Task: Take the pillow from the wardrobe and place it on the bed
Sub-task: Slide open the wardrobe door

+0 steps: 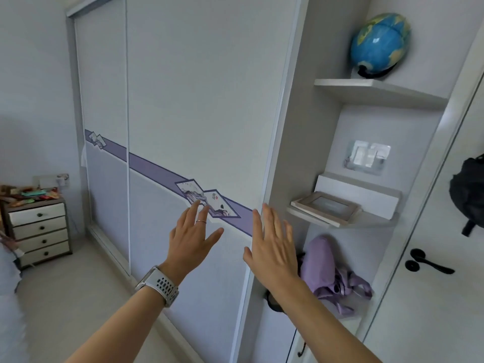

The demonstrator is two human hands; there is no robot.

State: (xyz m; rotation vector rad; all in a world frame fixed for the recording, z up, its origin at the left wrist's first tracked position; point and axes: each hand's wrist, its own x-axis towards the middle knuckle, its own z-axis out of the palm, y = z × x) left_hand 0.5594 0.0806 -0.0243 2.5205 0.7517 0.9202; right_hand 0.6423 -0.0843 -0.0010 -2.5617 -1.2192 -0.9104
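Observation:
A white wardrobe (199,95) with two sliding doors and a purple band fills the middle of the view. Both doors are closed, so its inside and the pillow are hidden. My left hand (192,237), with a ring and a white watch on the wrist, is held up with fingers spread close to the right-hand door. My right hand (272,244) is flat and spread near that door's right edge, by the frame. Neither hand holds anything. A pale strip of the bed (7,297) shows at the far left edge.
Open shelves to the right of the wardrobe hold a globe (379,43), a picture frame (327,208) and a purple bag (332,273). Further right is a white door with a black handle (427,262). A small chest of drawers (39,231) stands at the left wall.

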